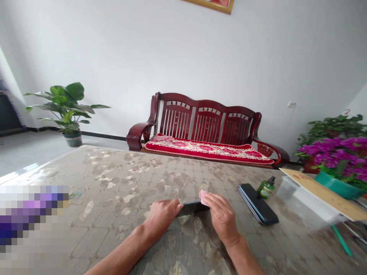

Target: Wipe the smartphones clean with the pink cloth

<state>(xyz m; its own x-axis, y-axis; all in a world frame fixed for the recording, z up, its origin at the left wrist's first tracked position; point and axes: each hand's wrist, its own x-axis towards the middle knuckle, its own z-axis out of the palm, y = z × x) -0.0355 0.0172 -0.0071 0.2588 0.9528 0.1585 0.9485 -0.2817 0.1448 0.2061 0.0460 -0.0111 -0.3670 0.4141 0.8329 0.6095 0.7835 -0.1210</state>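
A dark smartphone (192, 208) is held tilted just above the patterned tablecloth (120, 206). My left hand (163, 214) is closed around its left end, fingers curled over the edge. At the other end, my right hand (222, 217) pinches a small pink cloth (203, 196) against the phone's right corner. Part of the cloth is hidden under the fingers. To the right of my right hand lies a stack of dark phones (258, 204), and a small green bottle (266, 188) with a black cap stands beside it.
At the right are a clear plastic box (304, 202), a tan board (323, 194), purple flowers in a teal pot (338, 185) and a green stick (342, 240). A wooden bench (205, 122) with a red cover stands behind the table. A potted plant (70, 110) is at the left.
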